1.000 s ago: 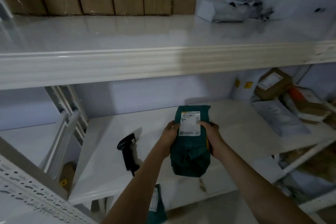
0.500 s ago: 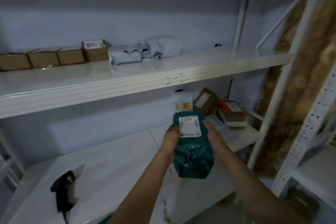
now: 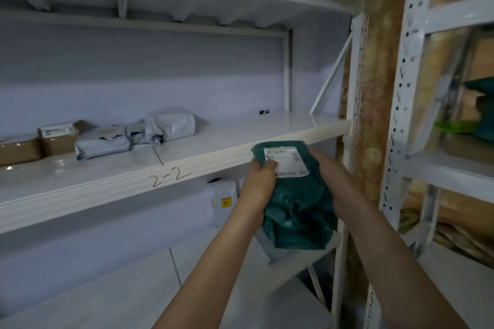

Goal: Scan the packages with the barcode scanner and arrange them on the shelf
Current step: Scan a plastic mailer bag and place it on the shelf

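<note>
The teal plastic mailer bag with a white barcode label (image 3: 294,195) sits between both hands, just in front of the lip of the white shelf marked "2-2" (image 3: 187,165). The left hand (image 3: 258,189) curls round its left edge, thumb on the label corner; the right hand (image 3: 336,189) wraps the right side. The film is crumpled and sags below the hands, so it looks soft, light and somewhat slick, its contents likely pliable. Gripping the firmer upper part by both edges seems best, keeping the label facing up. Beyond the left hand lie grey plastic mailer bags (image 3: 133,136).
</note>
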Available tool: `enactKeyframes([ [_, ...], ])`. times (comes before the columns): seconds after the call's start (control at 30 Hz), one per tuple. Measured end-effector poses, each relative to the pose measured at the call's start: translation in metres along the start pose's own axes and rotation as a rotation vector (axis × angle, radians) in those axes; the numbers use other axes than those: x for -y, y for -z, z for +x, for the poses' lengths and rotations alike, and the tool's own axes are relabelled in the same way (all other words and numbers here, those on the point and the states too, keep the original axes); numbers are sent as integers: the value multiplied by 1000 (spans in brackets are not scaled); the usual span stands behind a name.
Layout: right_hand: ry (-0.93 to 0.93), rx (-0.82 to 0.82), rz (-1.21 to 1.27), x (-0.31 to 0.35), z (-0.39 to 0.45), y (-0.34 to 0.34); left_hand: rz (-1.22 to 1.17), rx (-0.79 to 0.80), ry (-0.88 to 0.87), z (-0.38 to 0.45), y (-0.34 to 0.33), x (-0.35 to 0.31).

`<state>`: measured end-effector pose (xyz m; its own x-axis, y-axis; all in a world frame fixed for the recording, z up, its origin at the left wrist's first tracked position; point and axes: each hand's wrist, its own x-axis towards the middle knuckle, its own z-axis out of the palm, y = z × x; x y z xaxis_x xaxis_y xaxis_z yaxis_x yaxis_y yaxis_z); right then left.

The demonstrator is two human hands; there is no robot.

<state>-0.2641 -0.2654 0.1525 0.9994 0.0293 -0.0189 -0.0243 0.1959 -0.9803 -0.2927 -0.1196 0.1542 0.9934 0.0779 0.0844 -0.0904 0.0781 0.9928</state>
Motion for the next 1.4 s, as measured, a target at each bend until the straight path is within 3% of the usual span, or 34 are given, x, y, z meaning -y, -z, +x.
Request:
enactKeyframes([
  [0.27,132,19,8,51,72,-23,8,-65,-155,72,-2,-49],
  [0.5,162,142,-29,71,162,-62,110,-220,-145,161,28,-69],
  [0.7,68,333,-14,79,242,-97,283,-337,-108,225,53,-81],
  [0.87,-20,388,-118,84,302,-138,353,-408,-38,277,83,-91],
  [1.03,-119,600,-384,78,334,-162,767,-427,152,294,106,-93],
  [1.13,-71,685,-544,81,347,-165,1038,-339,155,285,117,-93],
  [1.23,-52,731,-554,73,359,-163,1288,-273,128,275,124,-89],
  [1.4,-44,776,-552,66,357,-182,1502,-414,130,283,130,-85],
])
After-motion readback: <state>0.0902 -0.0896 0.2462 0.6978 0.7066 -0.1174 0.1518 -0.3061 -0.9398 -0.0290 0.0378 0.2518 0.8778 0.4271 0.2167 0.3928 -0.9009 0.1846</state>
